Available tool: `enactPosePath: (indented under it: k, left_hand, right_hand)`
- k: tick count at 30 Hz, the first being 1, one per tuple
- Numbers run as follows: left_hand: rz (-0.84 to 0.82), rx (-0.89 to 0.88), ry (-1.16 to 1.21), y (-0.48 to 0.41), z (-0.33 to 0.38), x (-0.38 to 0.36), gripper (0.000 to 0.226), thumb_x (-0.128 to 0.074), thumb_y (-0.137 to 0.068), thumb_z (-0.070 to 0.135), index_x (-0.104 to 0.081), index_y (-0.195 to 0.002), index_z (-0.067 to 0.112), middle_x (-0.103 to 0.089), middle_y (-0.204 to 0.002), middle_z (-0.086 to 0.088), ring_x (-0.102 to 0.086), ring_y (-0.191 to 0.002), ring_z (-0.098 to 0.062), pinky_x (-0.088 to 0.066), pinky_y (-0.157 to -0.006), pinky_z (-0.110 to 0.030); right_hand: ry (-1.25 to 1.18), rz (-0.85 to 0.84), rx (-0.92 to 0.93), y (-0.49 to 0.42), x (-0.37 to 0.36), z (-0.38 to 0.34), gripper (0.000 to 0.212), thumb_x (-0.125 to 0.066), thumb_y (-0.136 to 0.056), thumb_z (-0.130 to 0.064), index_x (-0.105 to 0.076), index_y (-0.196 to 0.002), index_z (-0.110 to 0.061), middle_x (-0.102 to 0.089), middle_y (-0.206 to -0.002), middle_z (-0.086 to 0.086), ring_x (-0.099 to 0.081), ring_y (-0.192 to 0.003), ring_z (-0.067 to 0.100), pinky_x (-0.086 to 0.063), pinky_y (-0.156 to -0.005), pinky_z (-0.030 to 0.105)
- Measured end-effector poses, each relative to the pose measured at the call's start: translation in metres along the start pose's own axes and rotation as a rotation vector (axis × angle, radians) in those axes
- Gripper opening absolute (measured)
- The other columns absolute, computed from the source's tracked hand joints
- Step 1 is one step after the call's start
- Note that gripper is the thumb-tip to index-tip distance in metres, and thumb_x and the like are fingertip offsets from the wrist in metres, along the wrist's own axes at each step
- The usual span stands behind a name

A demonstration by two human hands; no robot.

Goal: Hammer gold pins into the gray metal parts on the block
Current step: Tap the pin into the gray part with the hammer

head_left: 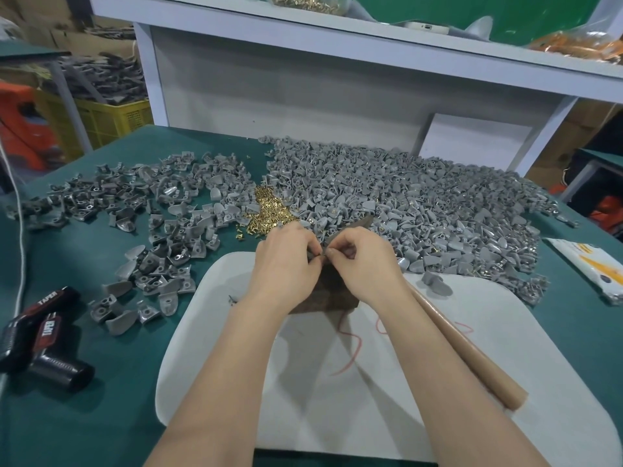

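Observation:
Both hands meet over the dark brown block [332,291], which stands on a white mat [337,399]. My left hand [286,261] pinches a small gray metal part [320,261] above the block's top. My right hand [367,264] pinches the same part from the right; I cannot tell whether a pin sits between its fingertips. A hammer's wooden handle [472,358] runs under my right wrist, and its dark head [362,221] pokes out beyond that hand. A heap of gold pins [269,210] lies just beyond my left hand.
Loose gray parts [151,203] spread over the green table at the left, and a much larger heap of gray parts [421,203] fills the right. A black tool [43,335] lies at the left edge, a printed packet [593,267] at the right. Red thread [350,345] lies on the mat.

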State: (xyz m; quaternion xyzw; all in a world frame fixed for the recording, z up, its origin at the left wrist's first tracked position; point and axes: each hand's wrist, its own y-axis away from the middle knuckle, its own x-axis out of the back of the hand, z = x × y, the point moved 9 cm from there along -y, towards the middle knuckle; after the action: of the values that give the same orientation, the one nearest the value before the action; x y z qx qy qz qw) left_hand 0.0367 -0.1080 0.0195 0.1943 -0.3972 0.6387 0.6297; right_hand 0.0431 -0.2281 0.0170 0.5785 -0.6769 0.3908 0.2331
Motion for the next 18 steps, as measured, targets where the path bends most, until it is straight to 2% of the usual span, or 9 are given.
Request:
enactPosePath:
  k: [3,6,9,12,14,16,18]
  left_hand:
    - [-0.006,-0.008,-0.009,0.0,0.001,-0.001,0.013,-0.065,-0.086,0.02,-0.056,-0.077,0.024,-0.048,-0.092,0.008,-0.051,-0.103,-0.024,-0.041,-0.091,-0.042]
    - [-0.006,-0.006,-0.02,0.0,0.001,0.0,0.007,-0.064,-0.086,0.02,-0.061,-0.08,0.02,-0.048,-0.092,0.007,-0.05,-0.102,-0.024,-0.042,-0.089,-0.041]
    - [-0.006,-0.008,-0.013,0.001,0.002,0.001,0.012,-0.064,-0.086,0.02,-0.057,-0.077,0.024,-0.049,-0.092,0.007,-0.051,-0.103,-0.024,-0.042,-0.09,-0.041]
    - [-0.008,0.004,-0.003,0.001,0.001,0.001,0.014,-0.064,-0.087,0.022,-0.057,-0.076,0.025,-0.053,-0.095,0.005,-0.051,-0.104,-0.023,-0.042,-0.091,-0.043]
    - [-0.009,0.014,0.0,0.002,0.0,0.0,0.013,-0.064,-0.088,0.022,-0.057,-0.076,0.025,-0.053,-0.094,0.006,-0.052,-0.104,-0.022,-0.043,-0.091,-0.043]
    - [-0.009,0.02,-0.002,0.002,0.0,0.0,0.014,-0.063,-0.088,0.021,-0.057,-0.076,0.025,-0.052,-0.091,0.007,-0.052,-0.102,-0.021,-0.044,-0.09,-0.043]
    - [-0.01,0.022,-0.004,0.002,0.0,0.0,0.015,-0.063,-0.088,0.022,-0.057,-0.075,0.025,-0.051,-0.089,0.008,-0.054,-0.1,-0.021,-0.045,-0.089,-0.043]
  right_hand:
    - [0.086,-0.037,-0.004,-0.003,0.0,-0.004,0.007,-0.06,-0.088,-0.021,-0.065,-0.083,-0.023,-0.053,-0.082,-0.006,-0.048,-0.081,0.013,-0.036,-0.07,0.023]
    - [0.146,-0.076,-0.026,-0.006,-0.001,-0.008,0.009,-0.059,-0.088,-0.022,-0.063,-0.081,-0.026,-0.062,-0.085,0.001,-0.057,-0.085,0.022,-0.048,-0.077,0.03]
    - [0.098,-0.094,0.029,-0.004,-0.001,-0.01,0.011,-0.06,-0.088,-0.019,-0.07,-0.085,-0.02,-0.066,-0.084,-0.001,-0.06,-0.085,0.018,-0.047,-0.078,0.027]
    - [-0.09,0.027,0.001,0.001,0.018,0.009,0.018,-0.057,-0.091,-0.018,-0.071,-0.103,-0.017,-0.068,-0.105,0.0,-0.061,-0.095,0.013,-0.043,-0.089,0.023]
    - [-0.036,0.121,-0.109,0.004,0.035,0.034,0.028,-0.056,-0.092,-0.03,-0.065,-0.114,-0.015,-0.066,-0.112,0.004,-0.06,-0.097,0.016,-0.043,-0.087,0.023]
    - [0.165,0.0,-0.258,0.008,0.032,0.058,0.037,-0.054,-0.091,-0.044,-0.063,-0.112,-0.015,-0.067,-0.102,0.002,-0.062,-0.089,0.021,-0.047,-0.073,0.028]
    - [0.294,-0.15,-0.323,0.011,0.02,0.07,0.03,-0.055,-0.091,-0.041,-0.061,-0.102,-0.014,-0.066,-0.091,0.003,-0.061,-0.079,0.023,-0.04,-0.06,0.026]
